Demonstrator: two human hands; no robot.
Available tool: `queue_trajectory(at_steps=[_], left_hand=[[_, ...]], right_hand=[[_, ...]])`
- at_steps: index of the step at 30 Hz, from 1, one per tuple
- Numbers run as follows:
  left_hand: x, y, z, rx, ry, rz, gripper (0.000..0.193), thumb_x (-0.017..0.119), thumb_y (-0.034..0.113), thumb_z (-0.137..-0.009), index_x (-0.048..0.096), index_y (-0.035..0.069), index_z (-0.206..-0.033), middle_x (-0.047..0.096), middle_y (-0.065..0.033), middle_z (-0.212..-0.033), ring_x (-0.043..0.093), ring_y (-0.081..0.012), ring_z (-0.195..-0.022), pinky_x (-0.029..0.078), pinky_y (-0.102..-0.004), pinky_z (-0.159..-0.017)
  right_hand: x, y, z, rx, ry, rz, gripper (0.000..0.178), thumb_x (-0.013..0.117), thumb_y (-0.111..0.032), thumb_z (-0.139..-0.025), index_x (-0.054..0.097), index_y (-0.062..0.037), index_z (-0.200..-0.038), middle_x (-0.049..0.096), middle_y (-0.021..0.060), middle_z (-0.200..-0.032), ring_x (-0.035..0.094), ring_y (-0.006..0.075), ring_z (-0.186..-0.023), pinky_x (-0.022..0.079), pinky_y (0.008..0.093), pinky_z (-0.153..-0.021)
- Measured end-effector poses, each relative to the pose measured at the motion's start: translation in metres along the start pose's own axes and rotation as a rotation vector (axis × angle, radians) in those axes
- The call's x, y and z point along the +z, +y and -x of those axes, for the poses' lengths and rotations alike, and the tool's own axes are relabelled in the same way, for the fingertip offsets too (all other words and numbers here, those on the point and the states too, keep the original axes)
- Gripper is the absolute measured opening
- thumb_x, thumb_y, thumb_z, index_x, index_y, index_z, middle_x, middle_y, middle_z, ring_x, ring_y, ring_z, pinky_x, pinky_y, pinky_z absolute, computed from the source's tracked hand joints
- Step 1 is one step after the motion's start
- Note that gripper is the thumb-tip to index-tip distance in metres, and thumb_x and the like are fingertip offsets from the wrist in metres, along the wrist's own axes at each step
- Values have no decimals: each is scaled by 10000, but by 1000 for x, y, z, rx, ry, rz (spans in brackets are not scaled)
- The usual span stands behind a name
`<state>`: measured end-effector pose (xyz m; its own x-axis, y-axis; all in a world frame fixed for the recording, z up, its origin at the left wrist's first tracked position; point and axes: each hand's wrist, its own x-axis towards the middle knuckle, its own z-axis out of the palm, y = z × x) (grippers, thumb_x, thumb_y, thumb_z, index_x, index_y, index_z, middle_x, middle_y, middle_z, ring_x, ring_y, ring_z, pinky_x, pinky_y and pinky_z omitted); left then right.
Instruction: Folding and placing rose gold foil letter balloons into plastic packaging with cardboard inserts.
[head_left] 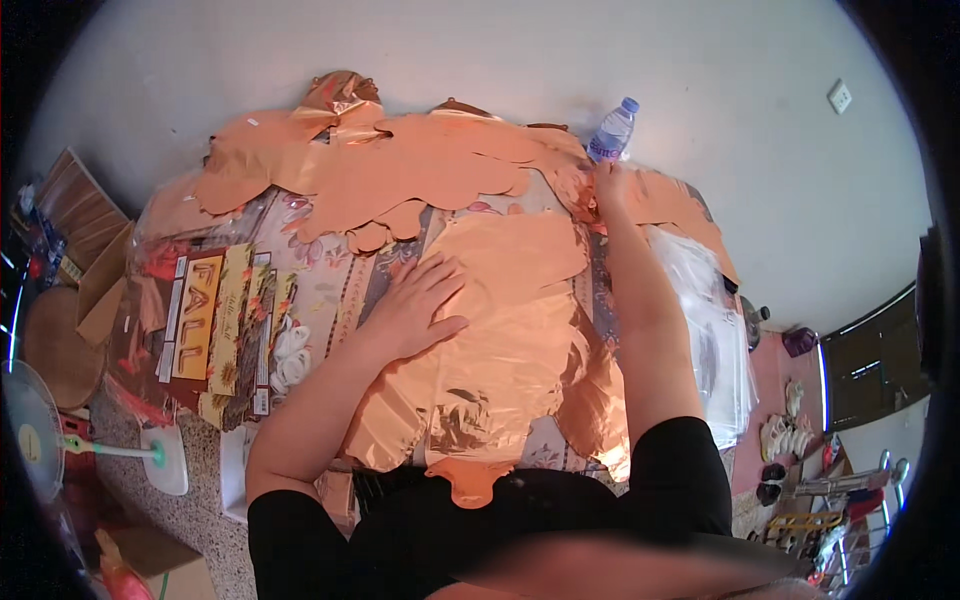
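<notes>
A large flat rose-gold foil balloon [500, 340] lies spread on the table in front of me. My left hand [415, 300] rests flat on its left edge, fingers spread. My right hand [605, 185] reaches to the far right of the table and touches the edge of more rose-gold foil balloons [400, 165], which are piled across the back. Whether its fingers pinch the foil I cannot tell. A clear plastic water bottle [612, 130] with a blue cap stands just beyond that hand.
Printed card packs [215, 320] lie stacked at the table's left. A pile of clear plastic bags [705, 300] sits at the right edge. Cardboard boxes [95, 255] and a standing fan [60, 440] are on the floor to the left, shoes [785, 430] to the right.
</notes>
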<state>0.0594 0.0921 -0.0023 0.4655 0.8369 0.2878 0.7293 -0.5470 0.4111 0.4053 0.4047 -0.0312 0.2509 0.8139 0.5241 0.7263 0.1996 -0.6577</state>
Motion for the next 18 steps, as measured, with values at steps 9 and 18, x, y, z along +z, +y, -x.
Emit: queue_trajectory(at_steps=[9, 18], left_hand=[[3, -5, 3, 4, 23, 14, 608, 648, 395, -849, 497, 80, -1346, 418, -144, -1446, 315, -320, -1384, 221, -482, -1137], [3, -3, 5, -16, 21, -18, 596, 632, 413, -862, 512, 69, -1334, 416, -141, -1450, 314, -314, -1383, 213, -469, -1143]], right_hand=[[-60, -43, 25, -257, -629, 320, 428, 702, -294, -750, 637, -9, -1062, 658, 208, -1078, 654, 345, -934, 518, 430, -792], [-112, -30, -19, -114, -194, 388, 334, 654, -269, -786, 672, 36, -922, 668, 196, -721, 672, 287, -670, 521, 391, -631]])
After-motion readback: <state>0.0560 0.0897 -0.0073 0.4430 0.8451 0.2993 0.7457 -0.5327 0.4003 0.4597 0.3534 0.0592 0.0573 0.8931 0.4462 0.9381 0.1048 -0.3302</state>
